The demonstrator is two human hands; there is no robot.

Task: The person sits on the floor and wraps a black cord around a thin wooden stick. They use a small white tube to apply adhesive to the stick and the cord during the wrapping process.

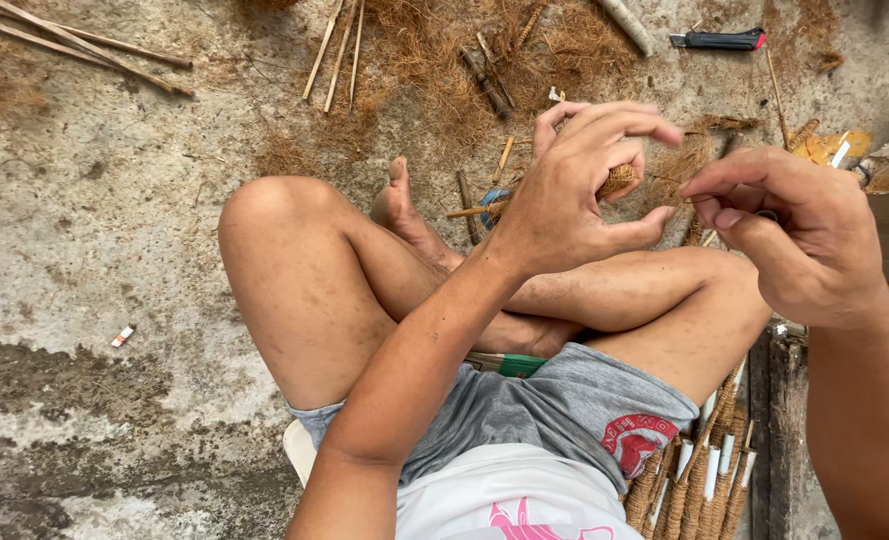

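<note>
Mostly hidden: fibre stick, only a coir-wrapped bit showing btwn fingers of left hand, which is curled round it, thumb and fingertips pinching. Right hand just beside, to the right, thumb and forefinger pinched together on sth thin, prob. a strand; too fine to make out. Stick sits above crossed legs, near the raised foot. Wrapped sticks bundled at lower right, cut off by frame edge. Cutter on the floor at top, well apart from both hands. Loose coir spread beyond the knees. Bare sticks at top left, partly cut off.
</note>
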